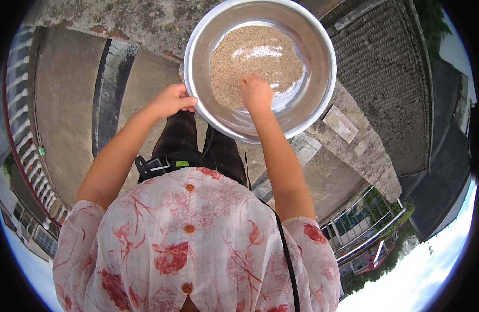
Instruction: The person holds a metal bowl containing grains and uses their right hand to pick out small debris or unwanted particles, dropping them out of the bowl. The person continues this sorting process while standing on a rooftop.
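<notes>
A wide, shiny metal basin [321, 99] is in front of me at the top of the view. Tan grain [234, 62] is spread over its bottom, with bare metal showing along the right and lower sides. My left hand [175, 100] grips the basin's left rim, thumb on top and the other fingers partly hidden beneath the edge. Inside the basin, my right hand [257, 92] is closed in a loose fist over the grain. Whatever those fingers hold, if anything, is hidden.
A weathered concrete ledge [140, 18] runs behind the basin. Grey roof tiles [382, 78] slope away at right. A white balustrade [22, 112] curves along the left, and a metal railing [361, 221] stands at lower right. A black cable [286, 244] hangs down my shirt.
</notes>
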{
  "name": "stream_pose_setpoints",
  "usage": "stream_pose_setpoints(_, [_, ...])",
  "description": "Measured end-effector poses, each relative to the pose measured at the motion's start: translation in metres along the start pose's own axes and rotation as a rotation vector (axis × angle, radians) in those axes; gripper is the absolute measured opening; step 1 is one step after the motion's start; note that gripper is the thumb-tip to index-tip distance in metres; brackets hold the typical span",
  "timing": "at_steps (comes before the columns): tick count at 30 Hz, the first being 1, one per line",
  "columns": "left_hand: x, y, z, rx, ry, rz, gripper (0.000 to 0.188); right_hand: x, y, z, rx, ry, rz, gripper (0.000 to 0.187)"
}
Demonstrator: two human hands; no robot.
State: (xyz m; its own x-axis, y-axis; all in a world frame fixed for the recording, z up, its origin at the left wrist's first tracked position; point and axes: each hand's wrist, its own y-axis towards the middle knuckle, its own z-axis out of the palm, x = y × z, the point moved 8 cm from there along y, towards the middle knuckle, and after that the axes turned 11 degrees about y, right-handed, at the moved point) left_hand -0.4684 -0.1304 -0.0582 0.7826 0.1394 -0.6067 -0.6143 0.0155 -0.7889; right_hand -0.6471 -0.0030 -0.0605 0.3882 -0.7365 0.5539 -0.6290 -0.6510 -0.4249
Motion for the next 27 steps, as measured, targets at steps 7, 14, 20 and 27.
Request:
stream_pose_setpoints(7, [-0.001, 0.003, 0.002, 0.023, 0.013, 0.001, 0.025, 0.010, 0.033, 0.002, -0.114, 0.096, -0.067, 0.009])
stream_pose_setpoints(14, [-0.004, 0.000, 0.001, -0.008, -0.009, -0.006, 0.020, 0.015, 0.038, 0.013, -0.080, 0.029, -0.035, 0.009])
stream_pose_setpoints(20, [-0.002, 0.001, 0.002, -0.003, -0.027, 0.001, 0.020, 0.017, 0.041, 0.020, -0.016, -0.050, -0.020, 0.009])
stream_pose_setpoints(27, [-0.001, 0.004, 0.002, 0.004, -0.015, 0.009, 0.020, -0.012, 0.033, 0.023, -0.011, 0.550, 0.073, 0.007])
